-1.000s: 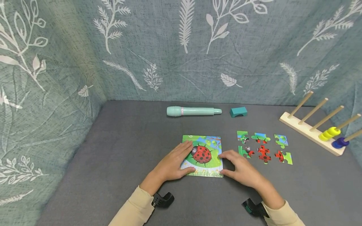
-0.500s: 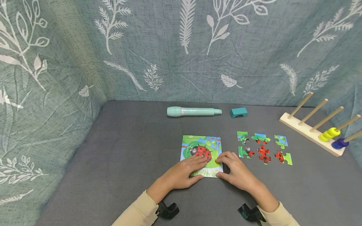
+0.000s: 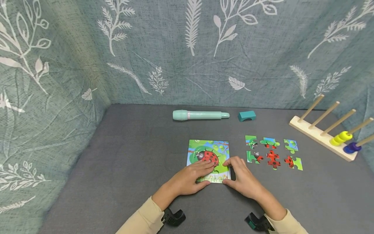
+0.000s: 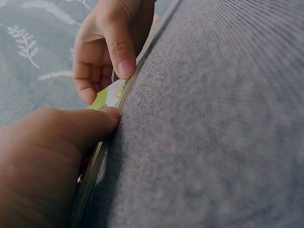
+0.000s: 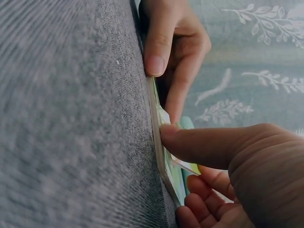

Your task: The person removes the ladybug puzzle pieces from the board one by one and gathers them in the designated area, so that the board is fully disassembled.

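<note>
A square jigsaw puzzle [image 3: 195,146] with a ladybug picture lies flat on the grey table. My left hand [image 3: 194,177] rests on its lower left part with fairly straight fingers over the ladybug, thumb at the near edge. At the lower right corner, my right hand [image 3: 241,177] pinches a puzzle piece [image 5: 186,166] between thumb and fingers. In the right wrist view that piece tilts up out of the board. The left wrist view shows both thumbs by the puzzle's near edge. My left palm hides part of the picture.
Loose ladybug puzzle pieces [image 3: 273,159], several in two rows, lie to the right. Behind are a mint-green toy microphone [image 3: 201,115] and a teal arch block [image 3: 246,116]. A wooden peg stand [image 3: 321,138] with yellow and blue rings stands far right, before a leaf-patterned curtain [image 3: 175,65].
My left hand has slid right and nearer across the puzzle, onto the ladybug. My right hand has shifted slightly left at the lower right corner, where a piece edge now lifts.
</note>
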Motion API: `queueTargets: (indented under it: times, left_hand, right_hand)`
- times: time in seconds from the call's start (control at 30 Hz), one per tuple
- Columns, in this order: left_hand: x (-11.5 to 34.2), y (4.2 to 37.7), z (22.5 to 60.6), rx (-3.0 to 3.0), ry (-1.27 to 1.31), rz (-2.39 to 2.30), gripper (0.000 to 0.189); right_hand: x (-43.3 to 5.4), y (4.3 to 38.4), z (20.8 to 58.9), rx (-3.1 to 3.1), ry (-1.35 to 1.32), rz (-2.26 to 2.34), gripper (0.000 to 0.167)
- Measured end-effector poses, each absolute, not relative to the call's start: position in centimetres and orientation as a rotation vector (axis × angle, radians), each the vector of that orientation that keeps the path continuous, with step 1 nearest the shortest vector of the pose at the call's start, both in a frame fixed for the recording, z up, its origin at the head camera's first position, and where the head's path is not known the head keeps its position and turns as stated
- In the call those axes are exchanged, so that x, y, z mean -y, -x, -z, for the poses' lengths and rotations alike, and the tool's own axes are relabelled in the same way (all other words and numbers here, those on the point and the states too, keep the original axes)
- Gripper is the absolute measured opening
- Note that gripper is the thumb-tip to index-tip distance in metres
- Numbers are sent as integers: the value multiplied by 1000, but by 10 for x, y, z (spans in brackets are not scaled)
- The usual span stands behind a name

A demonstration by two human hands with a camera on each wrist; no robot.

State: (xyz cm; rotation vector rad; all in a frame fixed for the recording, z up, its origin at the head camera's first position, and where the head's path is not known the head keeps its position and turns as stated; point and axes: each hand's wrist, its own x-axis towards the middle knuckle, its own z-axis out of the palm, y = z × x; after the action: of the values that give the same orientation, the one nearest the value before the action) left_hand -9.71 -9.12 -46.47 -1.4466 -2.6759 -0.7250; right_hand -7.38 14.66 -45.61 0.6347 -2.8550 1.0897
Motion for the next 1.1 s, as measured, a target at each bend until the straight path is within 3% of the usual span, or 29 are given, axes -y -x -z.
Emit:
queueTargets:
  times: [0.77,1.1]
  left_hand:
    - [91,98,465,2692,1440,741,48]
    - [90,97,463,2708,1452,707,49]
  right_hand:
    - [-151,78,453,2837,-724,-994,42]
    - [-178,82,440,2879,-703,-922,42]
